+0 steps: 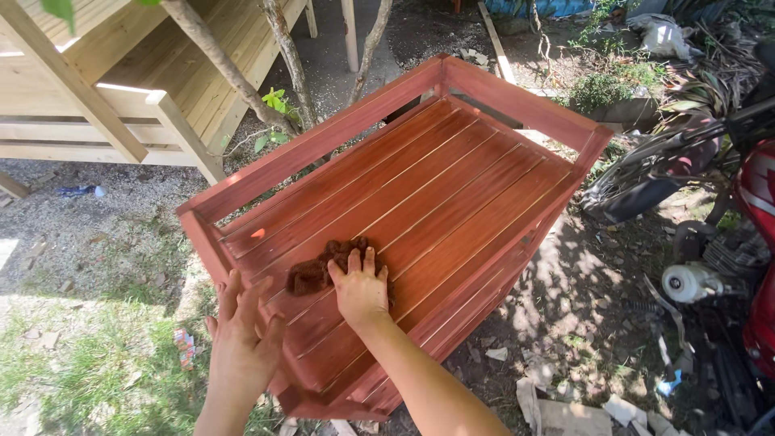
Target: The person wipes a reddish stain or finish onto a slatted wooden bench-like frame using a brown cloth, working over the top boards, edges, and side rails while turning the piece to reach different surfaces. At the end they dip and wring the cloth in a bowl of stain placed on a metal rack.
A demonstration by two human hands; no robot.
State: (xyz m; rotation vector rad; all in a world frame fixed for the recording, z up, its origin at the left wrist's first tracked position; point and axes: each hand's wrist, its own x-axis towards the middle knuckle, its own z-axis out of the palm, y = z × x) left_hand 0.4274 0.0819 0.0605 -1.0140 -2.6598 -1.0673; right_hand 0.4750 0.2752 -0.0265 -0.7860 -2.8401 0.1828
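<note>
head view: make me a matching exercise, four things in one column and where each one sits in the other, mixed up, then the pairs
Things
1. reddish-brown slatted wooden crate
2. dark brown stained rag
3. left hand
4. red motorbike

Places
A. flat on the crate's near left edge
B. at the right border of the view, parked on dirt
C. under the right hand, on the slats
D. middle of the view, standing on the ground

Pairs: 1-D, 2-C, 3-A, 4-B
</note>
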